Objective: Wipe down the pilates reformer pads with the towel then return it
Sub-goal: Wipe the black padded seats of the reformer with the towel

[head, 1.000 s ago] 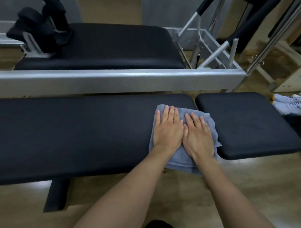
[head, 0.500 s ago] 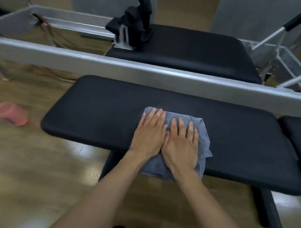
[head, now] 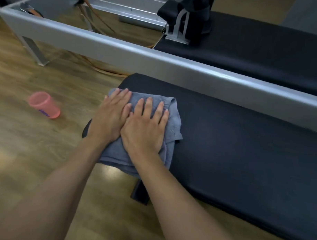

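A folded grey-blue towel (head: 174, 120) lies on the left end of the long black pad (head: 243, 149) nearest me. Both of my hands press flat on it, side by side, with fingers stretched out. My left hand (head: 111, 118) covers the towel's left part at the pad's end. My right hand (head: 144, 130) sits just to its right. The towel's near edge hangs over the front of the pad. Beyond the silver frame rail (head: 156, 57) is the reformer's black carriage pad (head: 264, 51).
A pink cup (head: 44, 105) stands on the wooden floor left of the pad. Black shoulder rests (head: 191, 18) on a metal bracket stand at the carriage's left end. Orange cords (head: 96, 19) run inside the frame. A dark leg (head: 140, 192) supports the near pad.
Both hands have slid the towel leftwards along the near pad, from its right end to its left end. My view has swung left with them, and the pink cup is now clearly in sight.
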Available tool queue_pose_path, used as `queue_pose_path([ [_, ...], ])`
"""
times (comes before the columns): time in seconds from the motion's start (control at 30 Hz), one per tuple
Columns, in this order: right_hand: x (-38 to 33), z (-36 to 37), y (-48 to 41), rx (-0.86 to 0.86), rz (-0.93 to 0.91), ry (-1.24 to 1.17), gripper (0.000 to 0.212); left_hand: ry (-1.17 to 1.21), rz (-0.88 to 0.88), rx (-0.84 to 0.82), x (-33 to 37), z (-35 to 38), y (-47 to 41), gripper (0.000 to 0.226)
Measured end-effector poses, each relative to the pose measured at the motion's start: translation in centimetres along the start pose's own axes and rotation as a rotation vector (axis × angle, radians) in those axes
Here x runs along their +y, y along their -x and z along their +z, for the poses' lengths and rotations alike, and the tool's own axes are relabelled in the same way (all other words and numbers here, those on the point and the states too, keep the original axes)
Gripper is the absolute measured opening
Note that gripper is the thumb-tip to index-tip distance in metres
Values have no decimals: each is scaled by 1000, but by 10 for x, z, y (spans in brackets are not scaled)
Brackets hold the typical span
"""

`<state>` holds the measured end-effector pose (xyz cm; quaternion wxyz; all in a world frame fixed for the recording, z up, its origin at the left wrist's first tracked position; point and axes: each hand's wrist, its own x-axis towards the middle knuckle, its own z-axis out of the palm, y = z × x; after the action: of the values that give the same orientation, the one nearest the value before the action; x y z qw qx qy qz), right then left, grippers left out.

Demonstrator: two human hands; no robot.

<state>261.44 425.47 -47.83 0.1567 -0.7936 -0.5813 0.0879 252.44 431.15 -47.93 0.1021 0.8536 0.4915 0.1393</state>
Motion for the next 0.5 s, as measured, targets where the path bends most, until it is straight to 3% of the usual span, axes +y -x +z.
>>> queue_pose_path([
  [0.13,-6,5,-49,-12,-81,-61,57,29,-141,16,-21,2,-40,44],
  [0.27,17,-7,-91,-58,-167,-106,53,-23,-212,10,-13,8,-80,45],
  [0.5,131,-52,-92,-25,-85,-83,53,-163,-116,37,102,49,-103,53],
])
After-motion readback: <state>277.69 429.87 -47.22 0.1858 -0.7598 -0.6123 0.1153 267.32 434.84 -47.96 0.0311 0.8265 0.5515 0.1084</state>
